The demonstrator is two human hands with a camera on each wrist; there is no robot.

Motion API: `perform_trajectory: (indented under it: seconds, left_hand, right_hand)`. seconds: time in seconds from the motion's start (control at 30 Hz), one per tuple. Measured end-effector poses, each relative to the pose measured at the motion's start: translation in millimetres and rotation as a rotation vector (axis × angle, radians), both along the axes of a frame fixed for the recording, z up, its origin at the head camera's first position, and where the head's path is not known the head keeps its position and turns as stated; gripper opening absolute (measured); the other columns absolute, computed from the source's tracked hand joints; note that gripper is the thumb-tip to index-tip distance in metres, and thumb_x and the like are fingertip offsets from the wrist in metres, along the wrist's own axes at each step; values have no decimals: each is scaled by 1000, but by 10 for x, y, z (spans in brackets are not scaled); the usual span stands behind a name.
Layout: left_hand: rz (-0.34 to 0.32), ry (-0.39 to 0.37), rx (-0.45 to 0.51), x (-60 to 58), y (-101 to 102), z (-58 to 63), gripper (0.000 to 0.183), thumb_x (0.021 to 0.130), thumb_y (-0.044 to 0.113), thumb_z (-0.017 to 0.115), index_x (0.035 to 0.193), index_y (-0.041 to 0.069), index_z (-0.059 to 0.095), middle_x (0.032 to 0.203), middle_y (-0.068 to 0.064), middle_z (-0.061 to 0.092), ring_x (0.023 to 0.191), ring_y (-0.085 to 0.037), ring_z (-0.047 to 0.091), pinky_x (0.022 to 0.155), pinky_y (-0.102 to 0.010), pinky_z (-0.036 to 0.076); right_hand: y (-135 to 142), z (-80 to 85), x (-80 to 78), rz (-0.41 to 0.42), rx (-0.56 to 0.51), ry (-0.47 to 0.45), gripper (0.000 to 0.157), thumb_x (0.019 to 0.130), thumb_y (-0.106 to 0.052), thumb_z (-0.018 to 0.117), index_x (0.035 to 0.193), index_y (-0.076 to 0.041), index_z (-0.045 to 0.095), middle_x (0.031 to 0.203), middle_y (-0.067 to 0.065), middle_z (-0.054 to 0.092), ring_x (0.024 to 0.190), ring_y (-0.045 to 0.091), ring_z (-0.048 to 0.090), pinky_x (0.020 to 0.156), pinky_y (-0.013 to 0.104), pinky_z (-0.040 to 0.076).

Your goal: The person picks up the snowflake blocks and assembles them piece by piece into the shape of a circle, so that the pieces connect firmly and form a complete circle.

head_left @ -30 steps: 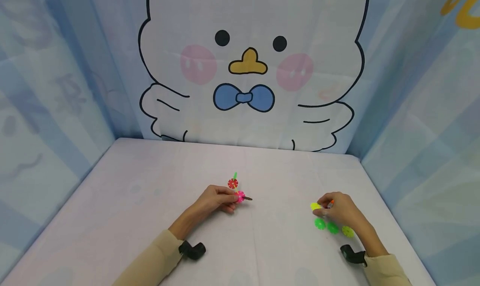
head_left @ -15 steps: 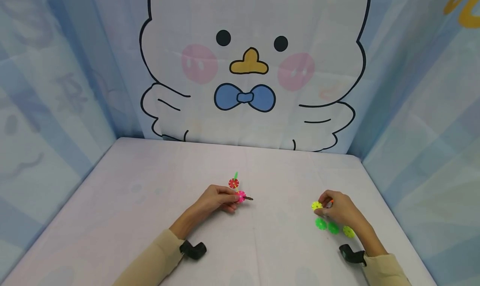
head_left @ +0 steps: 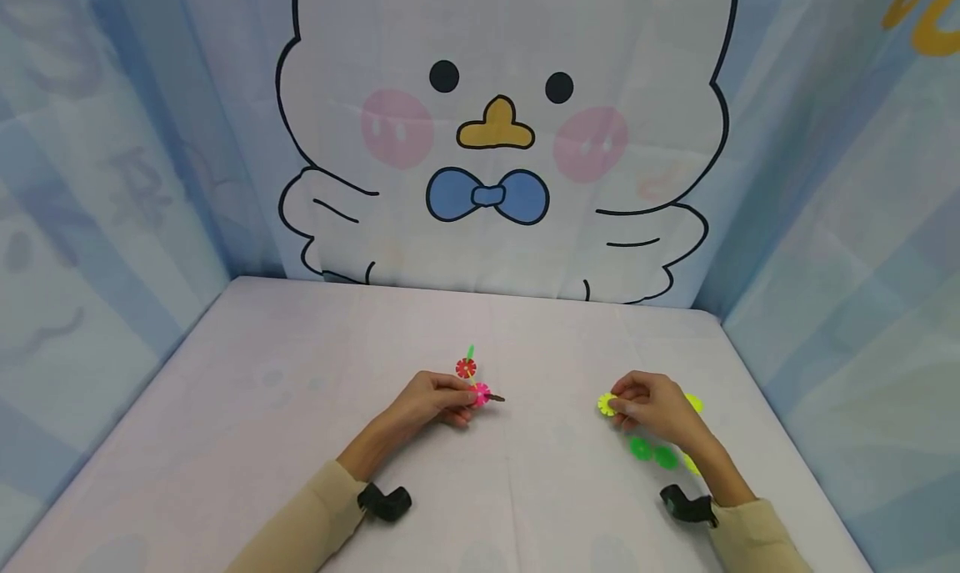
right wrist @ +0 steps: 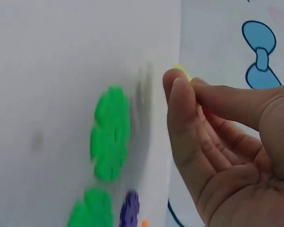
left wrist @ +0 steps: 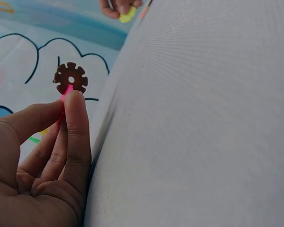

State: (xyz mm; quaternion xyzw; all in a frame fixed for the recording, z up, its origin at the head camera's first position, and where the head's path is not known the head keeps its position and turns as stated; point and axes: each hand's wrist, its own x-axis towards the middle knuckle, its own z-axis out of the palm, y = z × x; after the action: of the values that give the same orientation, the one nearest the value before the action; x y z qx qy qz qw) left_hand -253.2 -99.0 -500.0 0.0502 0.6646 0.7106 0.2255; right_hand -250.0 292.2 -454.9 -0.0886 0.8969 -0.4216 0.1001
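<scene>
– What to report of the left hand [head_left: 441, 398]?

– Grips a pink disc [head_left: 482, 394] between thumb and fingers, near the middle of the white table [head_left: 555, 490]. Looks toothed at the rim.

– Joined to anything?

– To a brown disc [left wrist: 80, 79] on the right, narrow from the head view, round with a central hole from the left wrist. On the far side, leads by a thin yellow link [head_left: 473, 379] to a red disc [head_left: 466, 368], then to a green piece [head_left: 471, 352] at the end, also slim from above.

– And in the right hand [head_left: 654, 406]?

– Pinches a yellow disc [head_left: 604, 404] with thumb and fingertips, well apart from the pink disc. Appears almost full-face in the head view, but only as a sliver beyond the fingers from the right wrist.

– Anything else about there?

– On the table below that hand, a green disc [head_left: 641, 449] and a matching green disc [head_left: 666, 458] just beside, then a second yellow disc [head_left: 691, 464] partly hidden by the forearm. Beyond the hand, a third yellow disc [head_left: 695, 402], partly covered too. From the right wrist, also a purple piece [right wrist: 129, 209] next to the lower green one, and a speck of orange [right wrist: 145, 223], too cut off to make out.

– And farther back?

– A pale blue backdrop [head_left: 251, 139], printed with a white bird [head_left: 502, 22] in a blue bow tie [head_left: 453, 194].
</scene>
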Motion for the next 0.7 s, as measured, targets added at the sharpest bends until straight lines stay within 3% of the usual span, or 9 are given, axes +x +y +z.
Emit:
perform_trajectory:
  seconds: [0.23,0.7]
  left_hand:
    - [-4,-1,-5,0,-6,8,27,98,12,76,115,-9,71,84,-3,76,70,-11,72,73,-26,66]
    - [2,10,-12,0,-1,11,26,98,12,76,114,-8,72,84,-4,77,70,-11,72,74,-28,67]
  right_hand:
    - [-279,-17,-71,59,-202,-107,29,97,-10,77,114,10,66,94,16,78,77,22,79,72,33,68]
    - [-955,-54,-111,191,-289,-83,22,97,-5,74,110,11,68,94,22,78,76,21,80,72,37,68]
